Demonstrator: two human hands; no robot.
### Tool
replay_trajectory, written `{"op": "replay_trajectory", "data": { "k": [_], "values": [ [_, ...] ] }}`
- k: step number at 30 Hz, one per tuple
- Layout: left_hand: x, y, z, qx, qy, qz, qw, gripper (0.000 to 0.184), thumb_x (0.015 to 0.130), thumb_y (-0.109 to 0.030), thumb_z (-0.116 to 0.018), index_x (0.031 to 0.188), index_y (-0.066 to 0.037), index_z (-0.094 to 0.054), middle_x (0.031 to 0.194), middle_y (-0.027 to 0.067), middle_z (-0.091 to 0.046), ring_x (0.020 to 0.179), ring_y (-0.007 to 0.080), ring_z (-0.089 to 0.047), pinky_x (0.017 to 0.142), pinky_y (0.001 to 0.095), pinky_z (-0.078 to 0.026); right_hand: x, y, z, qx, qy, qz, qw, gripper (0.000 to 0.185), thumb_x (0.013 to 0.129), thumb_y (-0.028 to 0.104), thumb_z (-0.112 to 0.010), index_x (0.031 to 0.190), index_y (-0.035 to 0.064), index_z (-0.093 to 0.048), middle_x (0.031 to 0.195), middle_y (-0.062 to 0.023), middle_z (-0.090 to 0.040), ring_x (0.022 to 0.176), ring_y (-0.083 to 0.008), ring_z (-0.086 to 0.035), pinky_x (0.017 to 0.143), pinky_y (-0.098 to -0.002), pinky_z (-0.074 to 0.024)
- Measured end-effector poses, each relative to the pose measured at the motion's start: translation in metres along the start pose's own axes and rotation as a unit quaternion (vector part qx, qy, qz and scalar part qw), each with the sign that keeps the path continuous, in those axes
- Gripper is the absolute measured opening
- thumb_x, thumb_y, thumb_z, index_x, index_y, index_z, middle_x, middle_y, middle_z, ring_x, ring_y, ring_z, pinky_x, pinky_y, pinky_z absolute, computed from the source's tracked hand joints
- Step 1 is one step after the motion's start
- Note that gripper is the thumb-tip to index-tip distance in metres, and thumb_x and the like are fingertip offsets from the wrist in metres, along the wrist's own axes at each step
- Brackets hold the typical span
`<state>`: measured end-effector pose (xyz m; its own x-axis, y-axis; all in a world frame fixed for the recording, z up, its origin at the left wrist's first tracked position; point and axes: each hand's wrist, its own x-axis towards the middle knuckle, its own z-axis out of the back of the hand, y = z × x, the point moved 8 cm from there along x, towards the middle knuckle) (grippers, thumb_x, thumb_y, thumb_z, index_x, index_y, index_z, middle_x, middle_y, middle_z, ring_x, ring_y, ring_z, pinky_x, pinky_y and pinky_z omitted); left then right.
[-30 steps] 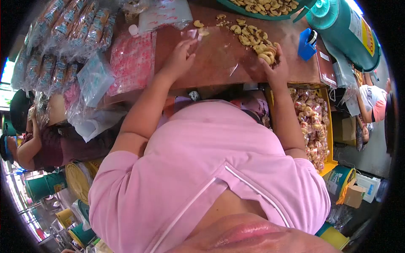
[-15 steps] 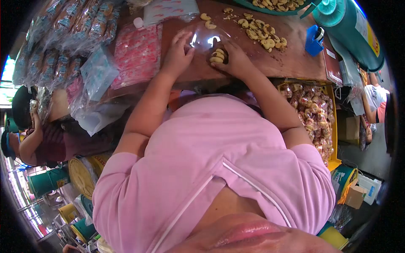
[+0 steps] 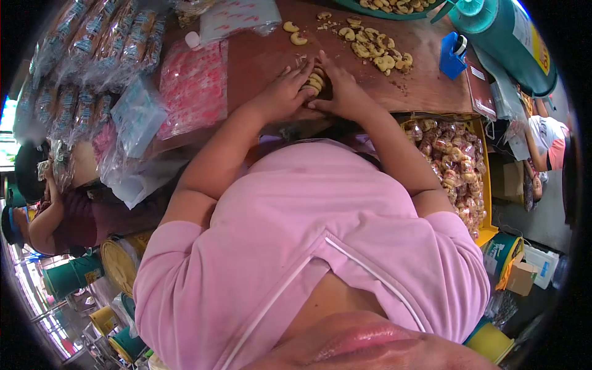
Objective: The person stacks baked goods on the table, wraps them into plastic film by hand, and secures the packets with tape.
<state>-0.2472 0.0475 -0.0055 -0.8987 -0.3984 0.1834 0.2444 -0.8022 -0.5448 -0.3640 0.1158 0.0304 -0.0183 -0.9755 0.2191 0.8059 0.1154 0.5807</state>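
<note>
On the brown table, a small row of crescent-shaped cookies (image 3: 316,81) lies between my two hands, seemingly inside clear plastic. My left hand (image 3: 285,91) presses against the left side of the row, fingers bent over it. Cupped along the other side is my right hand (image 3: 343,94), its fingers pointing away from me and its thumb near the row's close end. Part of the row is hidden by the fingers. Two loose cookies (image 3: 298,39) lie beyond my left hand, and a pile of loose cookies (image 3: 375,49) is to the right.
Pink printed plastic bags (image 3: 194,89) and wrapped bread packs (image 3: 86,43) are at left. A blue tape dispenser (image 3: 453,57) stands at right, near a teal container (image 3: 505,43). A yellow crate (image 3: 487,235) holds packed cookies. Another person (image 3: 46,216) is at far left.
My left hand has moved right to the cookies, bringing both hands close together. The shiny plastic that was spread between them is now mostly gathered out of sight.
</note>
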Motion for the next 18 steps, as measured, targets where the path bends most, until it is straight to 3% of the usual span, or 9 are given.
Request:
{"op": "replay_trajectory", "data": {
  "k": [2,5,8,11,13,16,18],
  "values": [
    [-0.001,-0.002,0.003,-0.007,0.001,-0.007,1.0,0.073,0.106,-0.04,-0.049,0.161,-0.003,-0.019,0.162,0.0227,-0.032,0.149,0.0371,-0.032,0.125,0.0517,-0.02,-0.006,-0.012,0.006,0.124,0.05,-0.014,0.991,0.094,0.082,0.014,-0.083,0.158,0.0025,-0.028,0.144,-0.0214,-0.055,0.135,-0.0325,-0.053,0.113,-0.0424,-0.0423],
    [-0.004,-0.007,0.004,0.002,-0.009,-0.026,1.0,0.072,0.106,-0.04,-0.048,0.161,-0.005,-0.019,0.161,0.0229,-0.034,0.148,0.0377,-0.035,0.125,0.0516,-0.021,-0.005,-0.031,0.011,0.184,-0.02,0.054,0.981,0.075,0.087,0.018,-0.079,0.152,0.0088,-0.043,0.136,-0.0197,-0.063,0.126,-0.0321,-0.061,0.106,-0.0413,-0.0493],
    [-0.002,-0.005,0.001,0.011,-0.01,-0.035,0.999,0.071,0.106,-0.039,-0.048,0.161,-0.004,-0.02,0.159,0.0236,-0.037,0.147,0.0379,-0.036,0.124,0.0519,-0.022,-0.005,-0.03,0.015,0.178,-0.021,0.006,0.984,0.058,0.09,0.013,-0.075,0.144,0.0074,-0.053,0.133,-0.0179,-0.064,0.123,-0.0311,-0.063,0.104,-0.0409,-0.0505],
    [0.0,-0.006,0.003,0.003,0.007,-0.022,1.0,0.069,0.106,-0.038,-0.049,0.16,-0.004,-0.022,0.157,0.0246,-0.039,0.146,0.0387,-0.037,0.124,0.0523,-0.023,0.001,-0.032,0.007,0.183,0.034,-0.027,0.982,0.061,0.09,0.001,-0.072,0.146,0.0026,-0.046,0.142,-0.0142,-0.059,0.131,-0.0245,-0.057,0.113,-0.0363,-0.0434],
    [-0.001,-0.004,0.003,0.0,0.032,-0.002,0.999,0.068,0.106,-0.037,-0.049,0.16,-0.003,-0.024,0.156,0.0257,-0.04,0.146,0.04,-0.038,0.123,0.0524,-0.024,0.002,-0.029,0.011,0.147,0.051,-0.021,0.988,0.061,0.09,0.001,-0.071,0.146,0.0025,-0.046,0.142,-0.0149,-0.059,0.132,-0.0256,-0.057,0.112,-0.0367,-0.0433],
    [-0.004,-0.006,0.003,0.014,-0.051,-0.059,0.997,0.069,0.105,-0.037,-0.051,0.159,-0.002,-0.026,0.154,0.0271,-0.041,0.144,0.0432,-0.038,0.123,0.0523,-0.026,0.004,-0.027,0.01,0.175,0.055,-0.014,0.983,0.06,0.09,0.002,-0.07,0.146,0.0022,-0.047,0.141,-0.0164,-0.059,0.132,-0.0271,-0.056,0.111,-0.0377,-0.0432],
    [-0.003,-0.003,0.002,0.002,-0.037,-0.033,0.999,0.073,0.104,-0.039,-0.053,0.158,0.0,-0.026,0.156,0.0279,-0.039,0.145,0.0449,-0.036,0.123,0.0521,-0.026,0.003,-0.028,0.007,0.166,0.056,0.005,0.985,0.06,0.09,0.001,-0.068,0.146,0.0025,-0.047,0.141,-0.0171,-0.059,0.133,-0.028,-0.055,0.111,-0.0385,-0.0426]
  ]
}}
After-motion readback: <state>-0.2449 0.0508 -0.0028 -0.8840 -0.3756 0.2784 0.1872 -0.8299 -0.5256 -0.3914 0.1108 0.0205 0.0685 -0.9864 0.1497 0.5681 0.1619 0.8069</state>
